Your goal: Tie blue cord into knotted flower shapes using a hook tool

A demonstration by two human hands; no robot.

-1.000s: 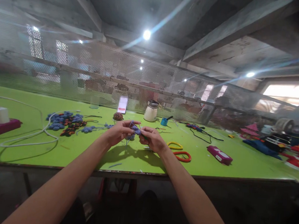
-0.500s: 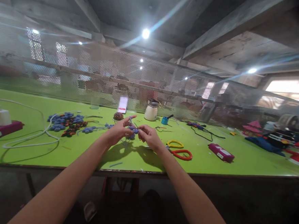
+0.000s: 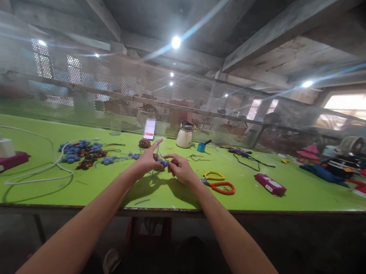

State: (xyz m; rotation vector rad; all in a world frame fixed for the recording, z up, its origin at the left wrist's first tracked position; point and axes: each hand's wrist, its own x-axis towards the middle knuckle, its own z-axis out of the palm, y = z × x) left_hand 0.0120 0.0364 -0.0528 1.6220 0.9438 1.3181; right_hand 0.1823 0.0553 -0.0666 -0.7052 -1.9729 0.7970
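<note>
My left hand (image 3: 146, 162) pinches a small blue-purple crochet piece (image 3: 163, 163) above the green table, its index finger raised with a strand of yarn (image 3: 157, 150) running over it. Close against the piece, my right hand (image 3: 180, 168) is closed in a pinch on a thin crochet hook, mostly hidden by the fingers. Loose yarn hangs below the left hand. To the left lie several blue crochet flowers (image 3: 72, 151) and dark orange-black ones (image 3: 90, 159). A multicoloured yarn ball (image 3: 144, 143) sits behind my left hand.
Scissors with red and yellow handles (image 3: 223, 187) lie right of my right forearm. Behind stand a phone (image 3: 149, 129), a cream jug (image 3: 184, 138) and a blue pot (image 3: 201, 147). A purple power strip (image 3: 270, 185) lies right; a white cable (image 3: 42, 179) loops left.
My right hand's fingers have shifted slightly and the crochet piece has dipped and turned between the hands. The whole view has moved a little; the table things stay in place.
</note>
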